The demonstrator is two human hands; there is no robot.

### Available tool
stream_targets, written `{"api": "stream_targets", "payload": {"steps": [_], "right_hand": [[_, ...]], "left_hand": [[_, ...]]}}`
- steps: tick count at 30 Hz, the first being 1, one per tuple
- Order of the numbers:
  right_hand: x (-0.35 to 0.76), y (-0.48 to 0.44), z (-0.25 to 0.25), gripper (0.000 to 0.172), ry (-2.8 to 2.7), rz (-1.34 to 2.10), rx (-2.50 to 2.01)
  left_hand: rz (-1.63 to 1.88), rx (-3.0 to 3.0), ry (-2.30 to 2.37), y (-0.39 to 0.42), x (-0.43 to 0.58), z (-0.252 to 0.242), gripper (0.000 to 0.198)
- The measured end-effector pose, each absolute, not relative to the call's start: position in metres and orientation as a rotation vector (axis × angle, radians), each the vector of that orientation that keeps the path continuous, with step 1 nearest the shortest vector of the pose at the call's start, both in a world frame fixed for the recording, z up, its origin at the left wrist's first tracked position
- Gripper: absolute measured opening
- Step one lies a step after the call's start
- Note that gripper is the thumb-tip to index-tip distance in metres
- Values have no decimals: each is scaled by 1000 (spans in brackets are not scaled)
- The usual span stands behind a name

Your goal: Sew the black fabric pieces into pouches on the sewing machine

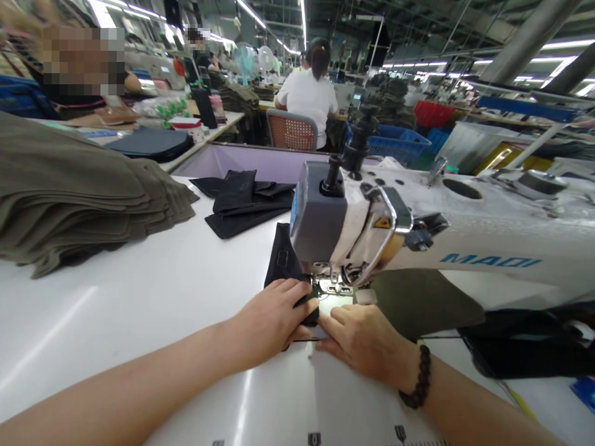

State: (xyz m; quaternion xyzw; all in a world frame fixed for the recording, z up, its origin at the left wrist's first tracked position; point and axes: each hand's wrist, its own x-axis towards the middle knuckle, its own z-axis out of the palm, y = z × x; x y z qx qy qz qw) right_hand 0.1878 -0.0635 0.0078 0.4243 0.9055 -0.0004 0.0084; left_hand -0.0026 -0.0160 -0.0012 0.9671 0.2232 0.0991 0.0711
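Observation:
A black fabric piece (281, 255) with a small stitched rectangle lies on the white table at the left of the sewing machine's needle area (335, 288). My left hand (274, 316) grips this piece close to the presser foot, its fingers bent over the cloth and covering part of it. From the other side, my right hand (372, 344), with a dark beaded bracelet (421, 378) at the wrist, pinches at the near edge of the same piece. The fingertips of both hands almost meet there. What lies under them is hidden.
The sewing machine head (320, 210) and its long arm (493, 235) stand just beyond my hands. Folded black pieces (246, 198) lie farther back. A tall olive fabric stack (83, 192) fills the left; an olive panel (423, 303) lies right. Other people sit ahead.

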Motion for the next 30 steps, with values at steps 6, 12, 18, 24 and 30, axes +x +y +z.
{"api": "stream_targets", "payload": {"steps": [6,12,18,24,30], "right_hand": [[191,-65,11,38,2870,-12,1143],[191,-67,11,33,2868,9,1141],[192,-67,8,35,2889,31,1117],[194,-67,6,35,2929,48,1077],[196,-68,9,32,3028,22,985]], "left_hand": [[603,2830,661,-21,-6,4,21],[621,2769,608,-24,-2,1,20],[581,2770,605,-24,-2,-3,22],[567,2774,589,-21,-1,-6,21],[492,2826,586,-22,-1,-3,23]]}}
